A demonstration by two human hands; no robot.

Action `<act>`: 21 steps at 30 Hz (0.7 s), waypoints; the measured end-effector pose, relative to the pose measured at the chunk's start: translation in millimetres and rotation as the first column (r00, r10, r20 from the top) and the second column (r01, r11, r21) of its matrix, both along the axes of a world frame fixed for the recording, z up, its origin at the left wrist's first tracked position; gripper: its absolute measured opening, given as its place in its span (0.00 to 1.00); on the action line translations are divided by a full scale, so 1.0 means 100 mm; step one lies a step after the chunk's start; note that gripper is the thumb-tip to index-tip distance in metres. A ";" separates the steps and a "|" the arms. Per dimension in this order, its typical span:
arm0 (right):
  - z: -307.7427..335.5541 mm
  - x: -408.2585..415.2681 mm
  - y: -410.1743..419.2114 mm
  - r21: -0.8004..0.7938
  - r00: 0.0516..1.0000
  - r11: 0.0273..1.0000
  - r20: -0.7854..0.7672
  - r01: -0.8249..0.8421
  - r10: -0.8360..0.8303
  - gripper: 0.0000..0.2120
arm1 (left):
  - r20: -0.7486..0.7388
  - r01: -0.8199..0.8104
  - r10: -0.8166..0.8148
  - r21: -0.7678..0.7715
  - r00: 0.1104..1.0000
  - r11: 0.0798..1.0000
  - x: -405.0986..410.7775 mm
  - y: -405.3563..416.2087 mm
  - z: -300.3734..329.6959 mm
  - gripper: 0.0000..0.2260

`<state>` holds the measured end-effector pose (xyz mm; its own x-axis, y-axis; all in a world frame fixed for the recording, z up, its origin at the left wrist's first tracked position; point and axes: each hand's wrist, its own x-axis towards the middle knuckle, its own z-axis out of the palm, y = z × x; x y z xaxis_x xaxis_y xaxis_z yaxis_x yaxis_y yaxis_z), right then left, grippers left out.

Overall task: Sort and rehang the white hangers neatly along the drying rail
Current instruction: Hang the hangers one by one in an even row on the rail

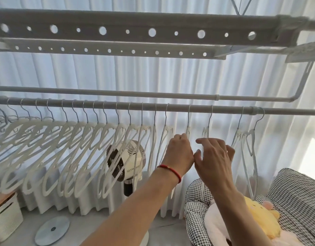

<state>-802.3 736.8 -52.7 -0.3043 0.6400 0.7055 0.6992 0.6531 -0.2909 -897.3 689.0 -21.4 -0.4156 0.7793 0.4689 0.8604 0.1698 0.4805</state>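
A grey drying rail (224, 109) runs across the view at head height. Several white hangers (82, 139) hang closely packed along its left half, all slanting the same way. Further right the hangers are spaced wider. My left hand (179, 151), with a red cord at the wrist, curls around the neck of one white hanger (188, 129). My right hand (215, 157) is just beside it with fingers spread, in front of the neighbouring hanger (205, 131); whether it touches it is unclear. Two more hangers (250, 139) hang at the right by the rail joint.
A second rail (117, 93) and perforated bars (135, 31) sit above. Behind the hangers stand a white fan (125, 160) and white curtains. Below right is a houndstooth chair (295, 201) with a yellow plush toy (259, 215). A white basket (6, 215) stands at lower left.
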 end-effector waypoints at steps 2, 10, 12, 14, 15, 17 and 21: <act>-0.04 0.07 0.04 0.001 1.000 1.000 0.005 -0.004 0.004 0.15 | 0.016 -0.047 0.048 -0.051 0.999 0.998 0.00 0.10 -0.02 0.15; -0.09 0.15 0.14 -0.032 0.999 0.999 0.037 -0.020 0.021 0.16 | 0.224 -0.044 0.071 -0.124 0.972 0.991 -0.07 0.36 -0.14 0.13; -0.09 0.15 0.16 -0.044 0.999 0.999 0.041 -0.027 0.028 0.16 | 0.253 -0.059 0.086 -0.112 0.964 0.992 -0.09 0.37 -0.18 0.13; -0.10 0.15 0.18 -0.063 0.998 0.997 0.043 -0.032 0.035 0.17 | 0.280 -0.082 0.106 -0.097 0.954 0.992 -0.10 0.36 -0.20 0.13; -0.10 0.15 0.19 -0.075 0.998 0.997 0.045 -0.036 0.039 0.17 | 0.293 -0.092 0.114 -0.089 0.949 0.992 -0.11 0.37 -0.21 0.13; -0.09 0.15 0.20 -0.089 0.998 0.995 0.048 -0.041 0.046 0.18 | 0.311 -0.105 0.125 -0.081 0.942 0.991 -0.13 0.38 -0.22 0.11; -0.08 0.14 0.22 -0.105 0.997 0.994 0.052 -0.043 0.049 0.20 | 0.336 -0.114 0.132 -0.074 0.933 0.991 -0.14 0.37 -0.23 0.09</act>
